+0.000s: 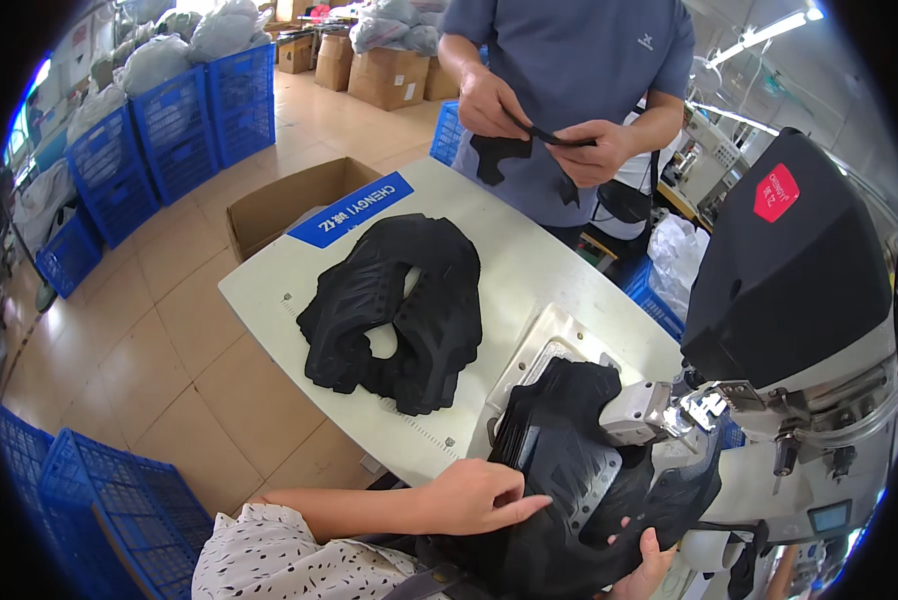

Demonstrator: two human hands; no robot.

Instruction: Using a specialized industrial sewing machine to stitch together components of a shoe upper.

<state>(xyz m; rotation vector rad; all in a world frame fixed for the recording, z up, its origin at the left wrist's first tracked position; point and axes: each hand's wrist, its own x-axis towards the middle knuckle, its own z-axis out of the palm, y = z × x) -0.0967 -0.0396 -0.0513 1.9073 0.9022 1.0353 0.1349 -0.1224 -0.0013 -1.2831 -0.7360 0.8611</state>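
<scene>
Black shoe uppers (549,465), with a perforated grey strip (594,487) on one, lie layered at the sewing machine's arm. My left hand (474,497) is at their left edge, fingers curled and thumb stretched across the top piece; its fingertips are partly hidden. My right hand (649,567) grips the near right edge of the black material, thumb on top. The machine's metal presser area (704,408) sits just beyond, over the uppers. Farther left on the table rests another pile of black uppers (394,310), overlapping in a ring shape.
The sewing machine's black head (794,265) rises at the right. Across the pale table (269,290), a co-worker (579,60) holds dark cut pieces (504,155) in both hands. An open carton (299,200) adjoins the table. Blue crates (174,120) line the left side.
</scene>
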